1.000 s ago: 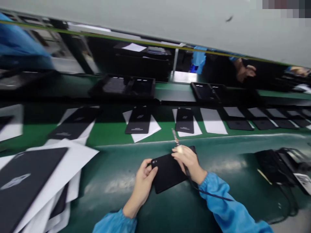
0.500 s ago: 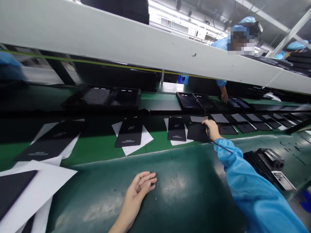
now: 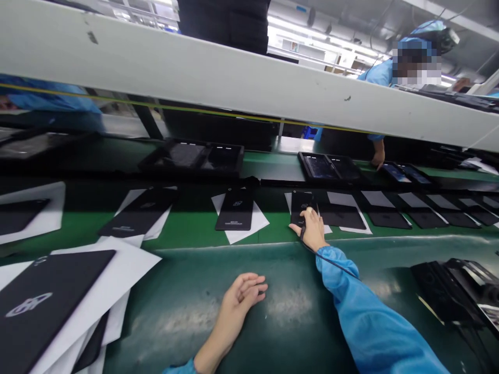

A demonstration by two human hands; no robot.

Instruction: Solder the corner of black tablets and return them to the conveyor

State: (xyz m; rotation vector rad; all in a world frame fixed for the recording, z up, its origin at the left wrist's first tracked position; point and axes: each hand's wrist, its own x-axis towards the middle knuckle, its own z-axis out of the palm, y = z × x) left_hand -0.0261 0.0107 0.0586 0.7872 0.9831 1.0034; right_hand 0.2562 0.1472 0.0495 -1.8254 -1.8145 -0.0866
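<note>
My right hand [image 3: 313,231] is over a black tablet [image 3: 298,200] with a pale logo, lying on a white sheet. In that hand is a slim dark corded tool, mostly hidden by the fingers; its black cable [image 3: 337,266] trails along the blue sleeve. My left hand [image 3: 244,296] rests empty above the green bench [image 3: 187,291], fingers loosely curled and apart. Left of the right hand, another black tablet [image 3: 235,210] lies on a turned white sheet [image 3: 259,221]. To the right, a plain dark tablet [image 3: 343,215] lies partly on paper.
Several tablets on sheets line the green belt [image 3: 198,221]. A stack of tablets and paper [image 3: 132,262] fills the near left. Black trays [image 3: 329,169] stand on the far strip, where a co-worker's hand [image 3: 378,156] reaches. A white beam [image 3: 234,78] crosses above; black equipment [image 3: 448,291] sits right.
My right hand has moved left from a plain dark tablet to the logo tablet. The view has shifted left, showing more of the stack. My left hand keeps its loose pose.
</note>
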